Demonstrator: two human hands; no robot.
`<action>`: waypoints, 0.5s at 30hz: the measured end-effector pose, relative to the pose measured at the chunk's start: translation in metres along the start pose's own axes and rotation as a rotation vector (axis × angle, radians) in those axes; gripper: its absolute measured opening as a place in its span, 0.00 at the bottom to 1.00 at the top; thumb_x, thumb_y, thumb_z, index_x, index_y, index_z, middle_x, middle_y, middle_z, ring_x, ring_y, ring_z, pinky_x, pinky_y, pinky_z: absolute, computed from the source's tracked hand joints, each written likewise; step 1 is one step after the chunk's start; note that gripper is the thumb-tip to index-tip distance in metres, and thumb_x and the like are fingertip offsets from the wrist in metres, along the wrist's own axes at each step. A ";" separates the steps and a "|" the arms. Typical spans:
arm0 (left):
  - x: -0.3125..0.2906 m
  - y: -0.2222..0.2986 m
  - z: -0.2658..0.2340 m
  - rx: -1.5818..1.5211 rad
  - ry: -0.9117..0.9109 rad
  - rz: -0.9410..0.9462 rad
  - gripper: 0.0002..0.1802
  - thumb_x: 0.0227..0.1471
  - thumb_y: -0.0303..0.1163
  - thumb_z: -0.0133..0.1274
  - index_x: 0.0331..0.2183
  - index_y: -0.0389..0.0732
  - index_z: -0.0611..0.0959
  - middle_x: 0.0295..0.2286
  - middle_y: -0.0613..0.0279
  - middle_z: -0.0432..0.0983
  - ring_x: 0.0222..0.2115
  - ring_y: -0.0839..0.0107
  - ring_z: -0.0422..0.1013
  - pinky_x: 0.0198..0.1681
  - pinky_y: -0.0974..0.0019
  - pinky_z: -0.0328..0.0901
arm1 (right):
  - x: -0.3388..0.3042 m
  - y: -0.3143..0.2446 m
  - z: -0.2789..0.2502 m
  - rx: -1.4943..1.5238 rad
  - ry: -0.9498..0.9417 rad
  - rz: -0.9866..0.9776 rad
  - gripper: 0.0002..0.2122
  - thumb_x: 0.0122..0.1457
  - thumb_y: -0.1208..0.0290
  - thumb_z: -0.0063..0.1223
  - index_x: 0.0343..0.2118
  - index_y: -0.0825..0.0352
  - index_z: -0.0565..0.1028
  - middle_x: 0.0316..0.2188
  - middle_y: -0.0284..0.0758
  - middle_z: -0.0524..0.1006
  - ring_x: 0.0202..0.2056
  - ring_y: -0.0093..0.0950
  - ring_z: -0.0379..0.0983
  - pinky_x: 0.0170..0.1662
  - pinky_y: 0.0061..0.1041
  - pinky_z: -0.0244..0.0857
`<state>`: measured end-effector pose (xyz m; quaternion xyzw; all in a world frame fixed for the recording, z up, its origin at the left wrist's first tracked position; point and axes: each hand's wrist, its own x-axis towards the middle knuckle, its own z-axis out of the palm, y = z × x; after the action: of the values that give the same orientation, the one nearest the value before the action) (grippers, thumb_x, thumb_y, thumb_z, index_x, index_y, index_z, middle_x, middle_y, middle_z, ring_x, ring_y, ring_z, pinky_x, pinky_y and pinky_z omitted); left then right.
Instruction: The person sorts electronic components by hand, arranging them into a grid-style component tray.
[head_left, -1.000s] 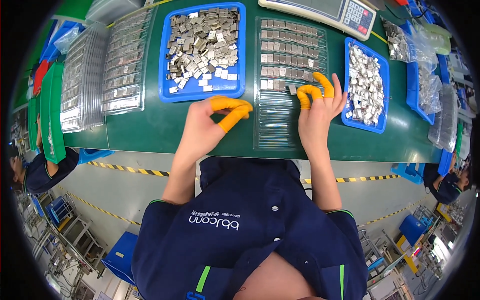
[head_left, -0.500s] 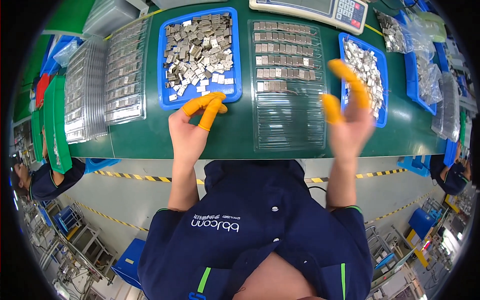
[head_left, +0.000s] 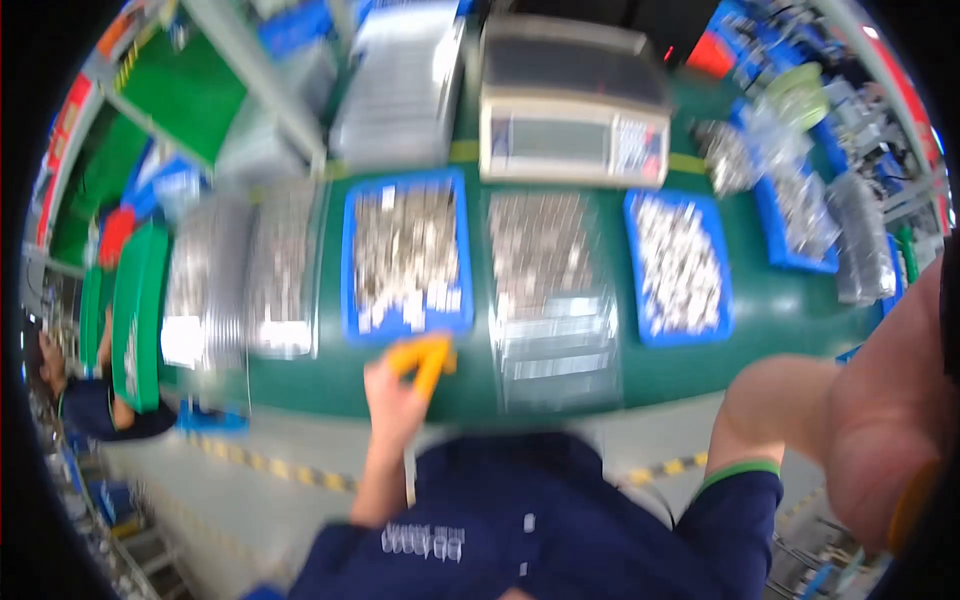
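My left hand (head_left: 400, 385) hovering at the counter (head_left: 780, 320) edge, orange-capped fingers (head_left: 428, 358) bunched narrow just below the blue tray (head_left: 405, 255), right hand (head_left: 880, 420) lifting close, its grip too blurred to tell, clear tray (head_left: 555, 290) between blue ones

green workbench (head_left: 780, 320) over a grey floor (head_left: 270, 450) with yellow-black striped tape (head_left: 275, 462) (all blurred)

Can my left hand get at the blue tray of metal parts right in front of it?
Probably yes. The left hand rests on the green table just below the blue tray, with nothing between them, though the picture is blurred.
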<state>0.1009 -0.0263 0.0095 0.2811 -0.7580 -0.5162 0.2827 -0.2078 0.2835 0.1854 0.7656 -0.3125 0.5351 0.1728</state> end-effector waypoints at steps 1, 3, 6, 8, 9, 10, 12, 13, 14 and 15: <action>-0.004 -0.004 -0.008 0.100 0.013 0.013 0.08 0.44 0.20 0.52 0.32 0.33 0.81 0.25 0.57 0.77 0.26 0.74 0.73 0.33 0.72 0.67 | 0.005 -0.008 0.009 -0.044 0.006 -0.095 0.39 0.48 0.40 0.46 0.57 0.64 0.55 0.56 0.47 0.55 0.59 0.46 0.46 0.60 0.50 0.34; -0.019 -0.005 -0.016 0.020 0.067 -0.060 0.09 0.42 0.20 0.54 0.31 0.34 0.81 0.25 0.58 0.77 0.25 0.72 0.74 0.33 0.72 0.67 | 0.013 -0.027 0.018 -0.117 0.015 -0.240 0.39 0.48 0.40 0.46 0.57 0.64 0.55 0.56 0.46 0.56 0.59 0.46 0.47 0.60 0.50 0.34; -0.021 0.001 -0.006 0.096 0.041 0.000 0.09 0.40 0.21 0.56 0.30 0.35 0.81 0.25 0.58 0.77 0.26 0.68 0.74 0.33 0.71 0.67 | 0.020 -0.047 0.014 -0.159 0.027 -0.310 0.39 0.48 0.40 0.46 0.57 0.64 0.55 0.56 0.46 0.56 0.59 0.46 0.47 0.60 0.50 0.34; -0.021 0.004 0.006 0.316 0.006 0.241 0.10 0.38 0.23 0.58 0.30 0.38 0.81 0.26 0.59 0.76 0.29 0.60 0.72 0.34 0.67 0.67 | 0.022 -0.053 0.016 -0.158 0.040 -0.321 0.39 0.48 0.40 0.45 0.57 0.64 0.55 0.56 0.46 0.56 0.58 0.46 0.47 0.60 0.50 0.34; -0.020 0.006 0.014 0.337 -0.023 0.325 0.11 0.39 0.23 0.58 0.32 0.39 0.81 0.29 0.59 0.76 0.32 0.60 0.71 0.37 0.65 0.67 | 0.023 -0.056 0.017 -0.154 0.050 -0.326 0.39 0.48 0.40 0.45 0.57 0.64 0.55 0.56 0.46 0.56 0.58 0.45 0.47 0.60 0.50 0.34; -0.018 0.006 0.024 0.357 -0.048 0.405 0.13 0.40 0.24 0.57 0.34 0.40 0.80 0.32 0.60 0.75 0.35 0.60 0.70 0.39 0.64 0.66 | 0.023 -0.056 0.017 -0.145 0.058 -0.331 0.39 0.48 0.40 0.45 0.57 0.64 0.55 0.56 0.46 0.56 0.58 0.45 0.47 0.60 0.50 0.34; -0.014 0.003 0.041 0.393 -0.128 0.439 0.15 0.41 0.23 0.56 0.37 0.40 0.78 0.36 0.58 0.73 0.39 0.59 0.68 0.43 0.62 0.64 | 0.022 -0.059 0.017 -0.131 0.076 -0.340 0.39 0.48 0.40 0.45 0.57 0.64 0.55 0.56 0.46 0.56 0.58 0.45 0.47 0.60 0.49 0.34; -0.010 0.001 0.047 0.429 -0.210 0.476 0.17 0.42 0.22 0.54 0.39 0.39 0.76 0.40 0.57 0.70 0.43 0.59 0.66 0.46 0.61 0.62 | 0.024 -0.058 0.017 -0.126 0.086 -0.344 0.39 0.48 0.40 0.45 0.57 0.64 0.55 0.56 0.46 0.56 0.58 0.45 0.47 0.60 0.49 0.34; -0.008 0.001 0.053 0.429 -0.211 0.474 0.17 0.42 0.22 0.54 0.39 0.39 0.76 0.40 0.57 0.70 0.43 0.59 0.66 0.46 0.61 0.62 | 0.025 -0.056 0.019 -0.120 0.096 -0.348 0.38 0.49 0.40 0.45 0.57 0.64 0.55 0.56 0.46 0.56 0.58 0.45 0.47 0.60 0.49 0.34; -0.006 0.002 0.057 0.493 -0.160 0.447 0.19 0.43 0.22 0.53 0.41 0.37 0.74 0.43 0.55 0.67 0.47 0.58 0.63 0.48 0.59 0.60 | 0.027 -0.055 0.022 -0.114 0.106 -0.350 0.38 0.49 0.40 0.44 0.57 0.64 0.55 0.56 0.46 0.56 0.58 0.45 0.47 0.60 0.49 0.35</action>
<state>0.0633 0.0142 -0.0070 0.1266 -0.9226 -0.2633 0.2520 -0.1492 0.3033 0.2066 0.7681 -0.1948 0.5178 0.3224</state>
